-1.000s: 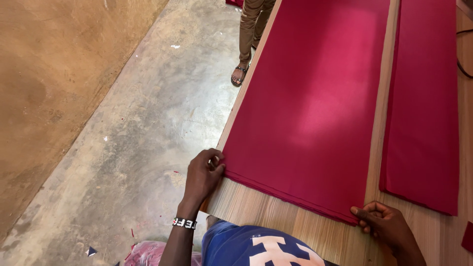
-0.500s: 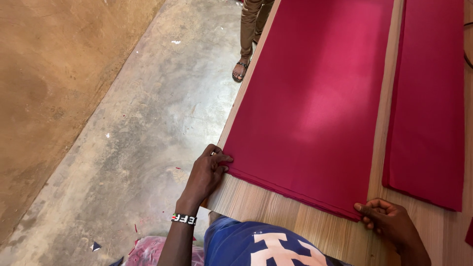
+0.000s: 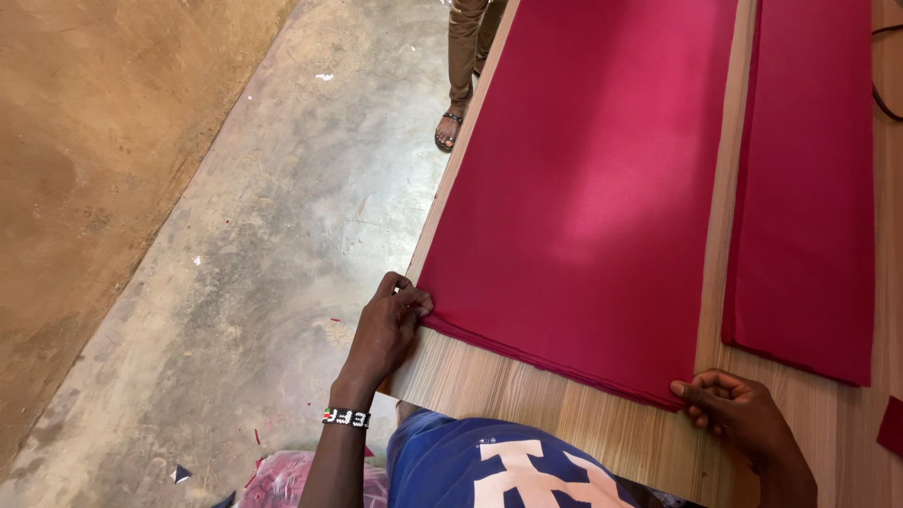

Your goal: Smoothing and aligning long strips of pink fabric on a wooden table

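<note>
Left hand: While I lean over the worktop (image 3: 527, 414), my left hand (image 3: 390, 329) pinches the near left corner of the wide crimson cloth (image 3: 593, 198), fingers closed on its stacked edge right at the worktop's side.
Right hand: my right hand (image 3: 738, 414) grips the near right corner of that same cloth, fingers curled tight on the hem.
Cloth: it lies flat in several layers along the wooden worktop, its near edge stretched between my hands and running slightly askew to the worktop's end.
Progress: as I judge it, the spreading is largely done and the surface looks smooth; squaring the near edge and layers remains.
Change: compared with half a second ago, both hands sit on the same corners and the cloth has hardly shifted.
Beside it: a narrower crimson strip (image 3: 809, 188) lies apart to the right.
Beyond: another person's sandalled foot (image 3: 450, 130) stands on the concrete floor (image 3: 273, 245).
</note>
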